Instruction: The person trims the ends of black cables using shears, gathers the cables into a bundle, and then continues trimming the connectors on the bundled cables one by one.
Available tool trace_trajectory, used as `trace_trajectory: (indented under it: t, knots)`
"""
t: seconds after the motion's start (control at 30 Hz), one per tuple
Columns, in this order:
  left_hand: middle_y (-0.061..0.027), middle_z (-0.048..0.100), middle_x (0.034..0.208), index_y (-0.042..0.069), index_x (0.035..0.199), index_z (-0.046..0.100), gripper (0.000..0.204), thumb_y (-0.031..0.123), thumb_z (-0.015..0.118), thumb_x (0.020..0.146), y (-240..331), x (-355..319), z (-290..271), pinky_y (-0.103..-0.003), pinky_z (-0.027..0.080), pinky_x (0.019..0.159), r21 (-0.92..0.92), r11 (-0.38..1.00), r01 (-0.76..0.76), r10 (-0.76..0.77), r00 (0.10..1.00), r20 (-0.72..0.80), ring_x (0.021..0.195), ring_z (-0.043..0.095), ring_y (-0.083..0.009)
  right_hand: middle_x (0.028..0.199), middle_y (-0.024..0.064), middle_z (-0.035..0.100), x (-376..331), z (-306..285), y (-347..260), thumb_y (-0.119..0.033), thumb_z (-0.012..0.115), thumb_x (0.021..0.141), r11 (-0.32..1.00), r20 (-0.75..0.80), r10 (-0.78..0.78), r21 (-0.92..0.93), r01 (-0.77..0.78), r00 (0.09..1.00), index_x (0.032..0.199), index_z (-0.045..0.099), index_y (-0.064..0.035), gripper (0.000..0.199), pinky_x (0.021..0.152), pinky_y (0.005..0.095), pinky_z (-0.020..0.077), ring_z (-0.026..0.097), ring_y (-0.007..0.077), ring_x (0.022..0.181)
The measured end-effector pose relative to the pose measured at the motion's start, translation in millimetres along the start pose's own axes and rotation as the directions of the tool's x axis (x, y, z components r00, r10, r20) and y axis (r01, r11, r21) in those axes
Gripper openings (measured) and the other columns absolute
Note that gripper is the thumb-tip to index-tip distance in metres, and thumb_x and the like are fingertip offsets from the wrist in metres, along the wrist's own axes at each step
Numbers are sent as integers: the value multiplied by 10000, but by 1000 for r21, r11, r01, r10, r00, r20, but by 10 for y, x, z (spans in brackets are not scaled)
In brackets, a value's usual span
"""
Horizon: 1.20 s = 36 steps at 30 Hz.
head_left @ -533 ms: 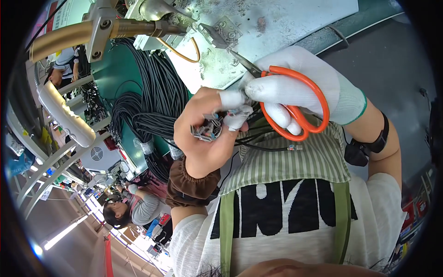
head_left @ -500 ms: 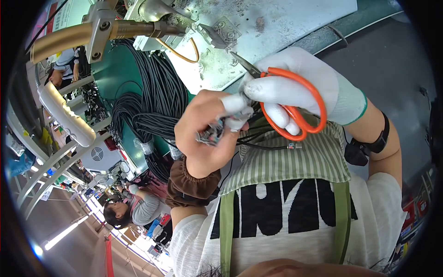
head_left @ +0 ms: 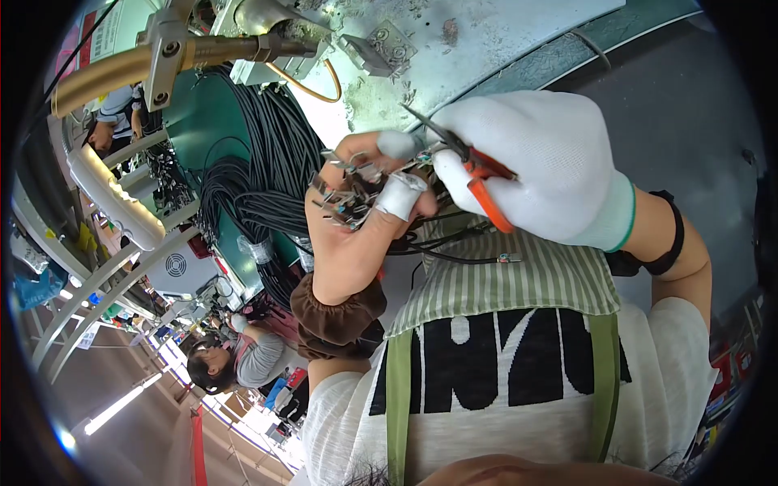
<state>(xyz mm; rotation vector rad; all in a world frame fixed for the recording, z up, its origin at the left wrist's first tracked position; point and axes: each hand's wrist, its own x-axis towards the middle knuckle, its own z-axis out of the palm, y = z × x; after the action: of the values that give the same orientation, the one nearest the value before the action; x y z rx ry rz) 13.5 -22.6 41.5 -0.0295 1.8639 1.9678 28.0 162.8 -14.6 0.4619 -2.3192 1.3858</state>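
My left hand [head_left: 344, 259], bare with white wraps on its thumb and a fingertip, is closed around a bunch of small cable ends [head_left: 347, 198]. They are metallic with bits of colour and fan out over the palm. Black cables [head_left: 454, 257] trail from that hand across my striped apron [head_left: 510, 283]; one ends in a small metal tip. My right hand [head_left: 539, 162], in a white knit glove, grips red-handled scissors [head_left: 489, 202] with dark blades pointing up and left. Its fingertips meet my left fingers at one cable end; the exact contact is hard to make out.
Thick coils of black cable [head_left: 271, 162] lie on the green bench at left. A metal fixture [head_left: 377, 53] stands on the scrap-strewn white plate [head_left: 502, 32]. A brass-coloured arm [head_left: 105, 77] and a lamp [head_left: 117, 198] reach in at left. Another person [head_left: 251, 356] sits farther off.
My right hand has turned over, so its back hides much of the scissors' handles. My left fingers have opened out somewhat, showing more of the cable ends.
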Motion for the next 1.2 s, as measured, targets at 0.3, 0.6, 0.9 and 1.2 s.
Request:
trace_trajectory:
  t: [0.3, 0.6, 0.9, 1.2]
  knots:
    - [7, 568, 782, 0, 944, 588, 212, -34, 681, 756, -98, 29, 82, -175, 412, 624, 514, 826, -232, 314, 946, -78, 681, 497, -42, 585, 25, 515, -27, -162, -69, -145, 749, 674, 914, 166, -71, -383, 131, 983, 909, 636, -104, 264, 482, 316, 422, 526, 229, 500]
    - [-52, 589, 902, -20, 1055, 538, 336, -47, 667, 746, -197, 28, 10, -205, 458, 711, 594, 563, -574, 520, 805, 285, 788, 584, -88, 551, 69, 509, -107, -175, -64, -99, 686, 766, 975, 288, 132, 134, -176, 948, 792, 611, -51, 93, 444, 324, 403, 516, 239, 455]
    - [-92, 593, 981, -43, 1095, 506, 380, -40, 652, 745, -225, -28, 22, -235, 465, 804, 206, 906, -370, 388, 920, -56, 897, 603, -124, 559, 84, 534, -10, -143, -79, -68, 689, 759, 955, 202, 96, 256, -147, 975, 819, 640, -38, 84, 434, 299, 404, 533, 210, 441]
    - [-85, 590, 968, -35, 1101, 494, 322, -44, 626, 808, -159, 28, 57, -232, 462, 786, 233, 912, -337, 352, 936, -25, 887, 593, -112, 574, 85, 558, 1, -93, -64, -73, 708, 744, 969, 107, 69, 230, -92, 992, 824, 640, -32, 113, 434, 300, 417, 550, 220, 452]
